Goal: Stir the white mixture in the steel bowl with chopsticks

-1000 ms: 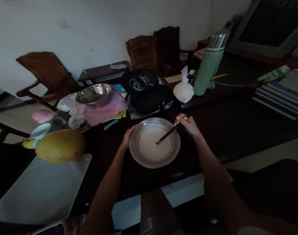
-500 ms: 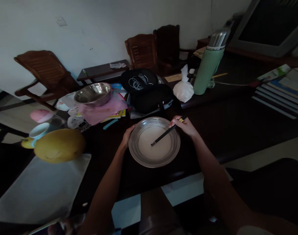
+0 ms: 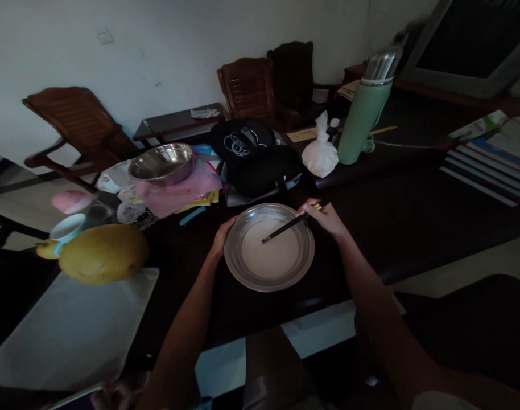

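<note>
Room: a pale wall beyond the surface, which is dark and carries a wide bowl near its front edge.
Pale mat: flat, left of the wide bowl and nearer the wearer.
Cup: light blue, well left of the wide bowl, just beside a large yellow fruit that lies at the mat's far end.
Another person's hand: left of the wide bowl, at the bottom edge; dim, so its hold cannot be told.
Metal basin: behind the wide bowl and to its left, above a pink cloth.
Left hand: holding the wide bowl by its left rim; the fingers underneath are hidden.
Black case: just behind the wide bowl, a pale cable in its upper part.
Pale liquid: inside the wide bowl.
Black stick: slanting over the wide bowl's right rim, lower tip at the liquid.
Right hand: at the wide bowl's right rim, fingers closed around the stick's upper part.
Knotted bag: white-filled, behind the wide bowl and to its right.
Green flask: upright, farther right of the wide bowl, just beside the bag.
Books: stacked, well right of the wide bowl.
</note>
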`<state>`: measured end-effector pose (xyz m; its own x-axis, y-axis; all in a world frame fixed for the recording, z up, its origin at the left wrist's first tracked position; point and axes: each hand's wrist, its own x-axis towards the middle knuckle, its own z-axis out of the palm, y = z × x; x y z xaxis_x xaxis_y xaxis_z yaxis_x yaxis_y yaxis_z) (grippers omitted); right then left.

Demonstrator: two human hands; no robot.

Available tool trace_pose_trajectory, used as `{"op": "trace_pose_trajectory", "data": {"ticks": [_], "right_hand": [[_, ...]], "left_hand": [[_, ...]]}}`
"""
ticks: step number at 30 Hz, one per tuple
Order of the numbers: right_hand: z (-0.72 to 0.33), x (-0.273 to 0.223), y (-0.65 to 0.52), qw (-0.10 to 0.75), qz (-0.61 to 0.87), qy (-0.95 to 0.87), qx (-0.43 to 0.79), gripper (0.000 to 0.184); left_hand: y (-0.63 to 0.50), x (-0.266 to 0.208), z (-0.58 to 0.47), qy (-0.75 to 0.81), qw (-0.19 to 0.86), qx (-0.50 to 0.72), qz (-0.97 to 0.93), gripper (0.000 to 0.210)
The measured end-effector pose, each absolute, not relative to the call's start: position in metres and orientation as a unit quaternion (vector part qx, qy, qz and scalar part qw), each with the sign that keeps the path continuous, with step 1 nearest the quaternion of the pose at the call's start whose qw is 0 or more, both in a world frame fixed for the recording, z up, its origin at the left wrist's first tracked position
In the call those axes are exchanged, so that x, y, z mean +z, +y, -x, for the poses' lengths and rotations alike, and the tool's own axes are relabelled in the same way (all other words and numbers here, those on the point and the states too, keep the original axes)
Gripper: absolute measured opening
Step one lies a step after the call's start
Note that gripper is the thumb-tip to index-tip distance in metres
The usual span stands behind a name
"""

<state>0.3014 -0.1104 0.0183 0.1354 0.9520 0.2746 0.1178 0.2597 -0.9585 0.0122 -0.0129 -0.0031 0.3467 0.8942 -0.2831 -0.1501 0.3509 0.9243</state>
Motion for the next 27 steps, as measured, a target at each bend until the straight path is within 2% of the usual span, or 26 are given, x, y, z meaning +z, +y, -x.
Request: {"op": "trace_pose_trajectory", "data": {"ticks": [3, 9, 14, 20, 27], "right_hand": [[-0.3045, 0.0188, -0.1117, 0.600, 0.506, -0.514, 0.346, 0.045], [-0.2952, 0.0199, -0.1118, 0.542, 0.477, -0.567, 0.396, 0.047], [-0.3014, 0.0186, -0.1115, 0.604, 0.494, -0.514, 0.356, 0.045], [-0.2984, 0.0195, -0.1131, 0.565, 0.465, -0.562, 0.387, 0.044], [-0.3045, 0.0182, -0.1126, 0.614, 0.500, -0.506, 0.343, 0.044]], "left_hand": [[-0.0128, -0.0035, -0.0123, 0.443, 0.692, 0.377, -0.428, 0.034], [-0.0118, -0.0055, -0.0113, 0.428, 0.699, 0.383, -0.426, 0.036], [-0.0125, -0.0025, -0.0133, 0.432, 0.695, 0.379, -0.431, 0.033], [-0.0134, -0.0016, -0.0128, 0.429, 0.694, 0.381, -0.436, 0.035], [-0.0115, -0.0048, -0.0114, 0.429, 0.697, 0.374, -0.436, 0.039]]}}
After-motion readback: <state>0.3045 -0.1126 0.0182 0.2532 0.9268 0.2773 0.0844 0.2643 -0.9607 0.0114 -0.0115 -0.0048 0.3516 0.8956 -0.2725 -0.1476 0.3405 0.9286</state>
